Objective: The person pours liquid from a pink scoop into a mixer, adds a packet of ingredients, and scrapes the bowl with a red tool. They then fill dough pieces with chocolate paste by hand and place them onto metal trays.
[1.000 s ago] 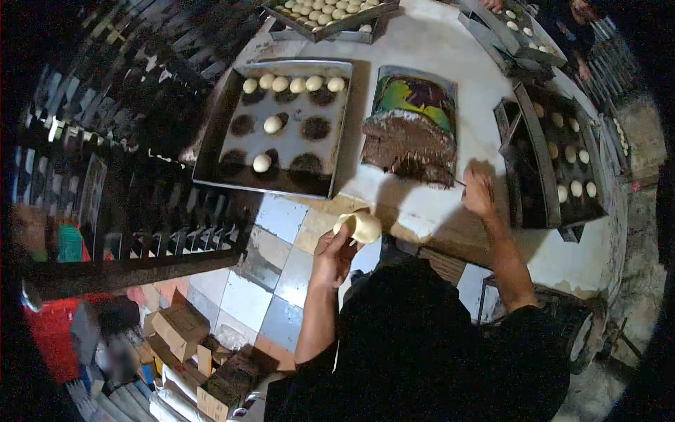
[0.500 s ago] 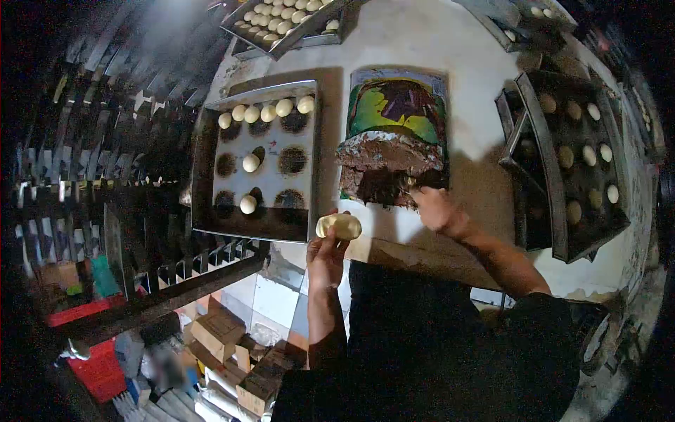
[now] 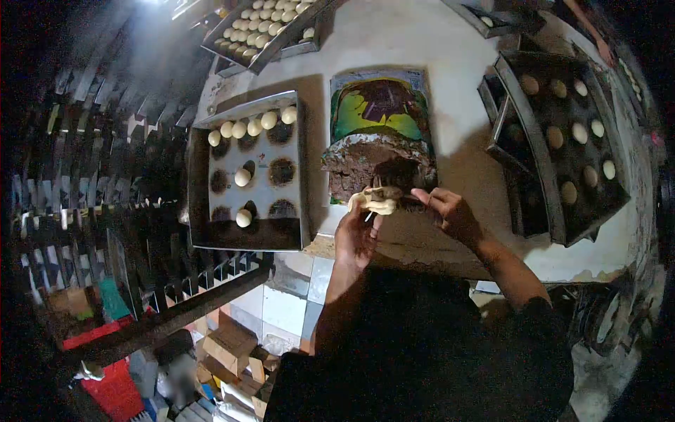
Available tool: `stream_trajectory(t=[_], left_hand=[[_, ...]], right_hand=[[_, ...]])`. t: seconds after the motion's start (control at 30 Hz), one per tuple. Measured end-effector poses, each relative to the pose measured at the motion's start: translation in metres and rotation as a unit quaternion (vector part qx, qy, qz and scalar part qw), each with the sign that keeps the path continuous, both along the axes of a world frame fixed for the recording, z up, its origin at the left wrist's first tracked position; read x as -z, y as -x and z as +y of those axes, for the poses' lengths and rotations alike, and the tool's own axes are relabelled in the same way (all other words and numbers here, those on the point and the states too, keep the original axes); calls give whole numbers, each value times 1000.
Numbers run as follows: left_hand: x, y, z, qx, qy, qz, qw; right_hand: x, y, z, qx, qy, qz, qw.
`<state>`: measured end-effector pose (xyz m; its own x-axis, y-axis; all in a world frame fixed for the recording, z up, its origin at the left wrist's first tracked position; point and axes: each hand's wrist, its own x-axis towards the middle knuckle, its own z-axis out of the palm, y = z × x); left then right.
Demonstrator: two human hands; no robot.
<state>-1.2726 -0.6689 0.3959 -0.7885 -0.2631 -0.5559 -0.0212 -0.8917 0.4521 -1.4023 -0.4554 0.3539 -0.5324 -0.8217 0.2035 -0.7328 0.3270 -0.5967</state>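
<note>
My left hand [image 3: 357,243] grips a piece of pale dough [image 3: 382,207], opened out and curled at its edges. Dark brown filling sits on the dough, where a small spatula-like tool [image 3: 391,191] presses; its shape is partly hidden. My right hand [image 3: 453,214] closes on the tool's other end, index finger stretched along it. Just beyond both hands lies a slab of chocolate-brown filling [image 3: 355,167] on a green and yellow plastic bag [image 3: 383,112]. The filling's near side is dug out and darker.
Left of the bag stands a metal tray [image 3: 304,183] with several round dough balls [image 3: 243,176]. A fuller tray [image 3: 264,60] is stacked at the far left. More stacked trays [image 3: 555,232] with dough pieces stand at right. A person's arm [image 3: 590,28] shows at far right.
My right hand has come back from the filling with the tool, bringing filling onto the dough. My left hand has moved right and up, and the dough is now curled open around it.
</note>
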Motion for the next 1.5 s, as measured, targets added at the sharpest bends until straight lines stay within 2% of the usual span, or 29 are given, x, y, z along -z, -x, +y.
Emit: stream_trajectory(t=[0.1,0.2,0.23,0.3,0.33,0.37,0.4,0.43,0.47,0.53,0.6,0.63,0.67,0.73,0.77,0.8,0.83,0.87,0.93,1.03,1.07,1.13,1.17,1.2,1.27,1.33,1.4,1.47,1.5], left_hand=[[-7,-12,-4,-47,20,35,998],[-26,-27,-14,-84,44,97,991],[-33,-33,-15,-77,46,117,989],[-43,-45,-13,-70,53,160,983],[-45,-53,-9,-63,102,150,981],[-39,-62,-4,-71,314,132,937],[-33,-73,3,-78,511,100,850],[-41,-87,10,-85,549,87,827],[-55,-106,4,-61,808,-15,586],[-72,-145,0,-60,822,-26,566],[-82,-184,-10,-120,721,14,683],[-106,-200,-8,-177,602,57,776],[-105,-218,-11,-246,489,128,827],[-100,-261,-27,-239,374,238,864],[-86,-279,-37,-225,466,204,831],[-94,-290,-36,-241,492,201,812],[-89,-300,-39,-253,542,178,781],[-84,-308,-41,-264,591,155,746],[-89,-316,-40,-285,690,104,658],[-93,-315,-44,-305,776,31,551],[-92,-315,-44,-317,798,-17,512],[-110,-311,-47,-241,828,-108,495],[-115,-307,-49,-198,839,-150,484],[-114,-300,-53,-211,819,-126,518],[-114,-279,-62,-232,779,-76,577],[-110,-250,-68,-271,633,45,723],[-100,-231,-82,-228,487,209,817],[-107,-206,-86,-215,418,269,841],[-106,-192,-94,-209,500,241,805]], right_hand=[[5,3,12,72,-93,124,985],[-19,-4,-3,81,-21,213,973],[-37,-18,-18,90,9,57,994],[-61,-48,-59,32,145,-184,972],[-78,-68,-79,24,180,-221,958],[-95,-87,-100,14,215,-256,942],[-116,-109,-116,28,224,-211,951],[-128,-120,-130,-24,249,38,967],[-154,-151,-137,11,166,-93,982],[-166,-187,-156,-4,213,1,977],[-160,-219,-168,-26,273,20,961],[-167,-229,-171,-54,297,43,952],[-175,-240,-172,-83,321,66,941],[-191,-262,-174,-162,314,-5,935],[-194,-270,-174,-179,297,-43,937],[-197,-278,-175,-194,279,-81,937],[-201,-285,-175,-177,226,-183,940],[-202,-292,-176,-161,134,-370,905],[-194,-298,-178,-192,73,-536,819],[-187,-314,-185,-194,214,-412,864],[-186,-307,-190,-257,229,-250,905],[-222,-311,-195,-259,194,-97,941],[-214,-313,-195,-227,177,-57,956],[-213,-309,-197,-215,166,-47,961],[-203,-289,-206,-204,248,-9,947],[-208,-261,-210,-210,265,-33,941],[-213,-232,-218,-204,284,-68,934],[-230,-204,-223,-168,239,-181,939],[-228,-189,-223,-167,201,-242,934]])
